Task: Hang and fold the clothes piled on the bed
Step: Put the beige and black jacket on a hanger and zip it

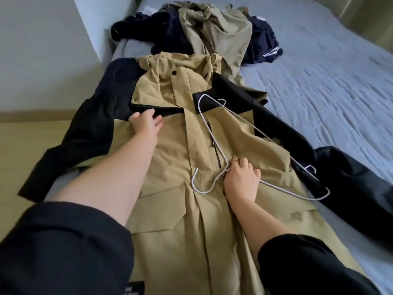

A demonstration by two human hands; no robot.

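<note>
A khaki and black jacket (170, 145) lies spread flat, front up, along the near edge of the bed, hood away from me. A white wire hanger (251, 133) rests on its chest. My right hand (240, 179) grips the hanger at the neck, just below the hook. My left hand (144, 122) lies flat with fingers apart on the jacket's left chest, by the black shoulder panel. Behind the jacket sits a pile of clothes (212, 28): another khaki garment and dark navy pieces.
The bed has a grey-blue sheet (319, 71), bare on the right side. A white wall (42, 50) and beige floor (25, 141) are at the left, close to the bed's edge. The jacket's black sleeves (350, 177) hang out both ways.
</note>
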